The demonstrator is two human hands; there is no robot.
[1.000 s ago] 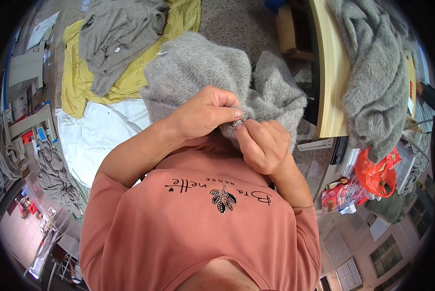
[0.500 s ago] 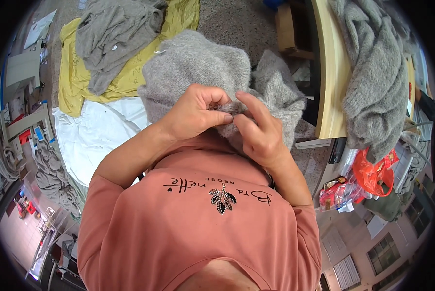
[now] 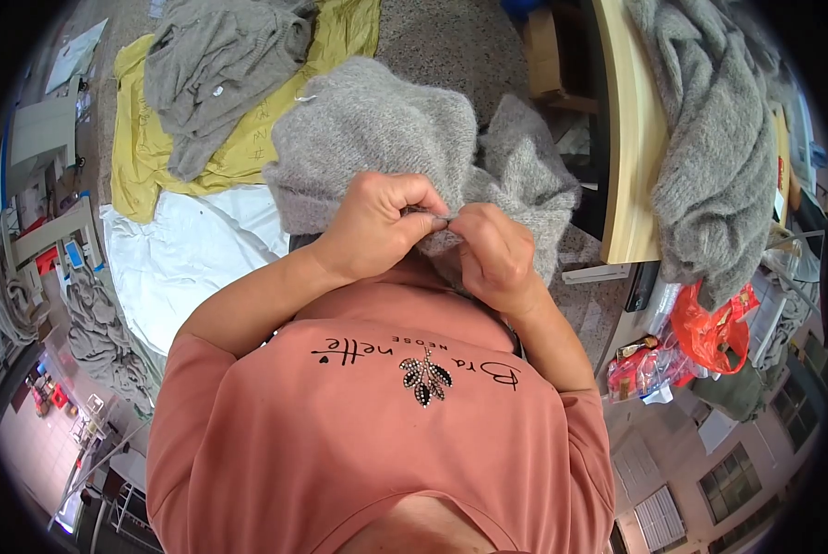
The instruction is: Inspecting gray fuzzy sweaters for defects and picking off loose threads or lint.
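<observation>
A: Head view. I see the left hand (image 3: pixel 377 226) and right hand (image 3: pixel 497 258) both pinching one spot on the grey sweater (image 3: pixel 386 129), bunched in front of the chest.

B: Noted. What sits between the fingertips is too small to tell.

A: My judgement: keep the pinches close together and the knit taut. More grey knitwear (image 3: pixel 719 157) drapes over the bench (image 3: pixel 628 166), well apart.

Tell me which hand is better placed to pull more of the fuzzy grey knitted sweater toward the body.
Left, probably. The left hand already rests on the big bunched body of the fuzzy grey knitted sweater, pinching its edge. The right hand pinches the same edge, over the smaller fold.
</observation>
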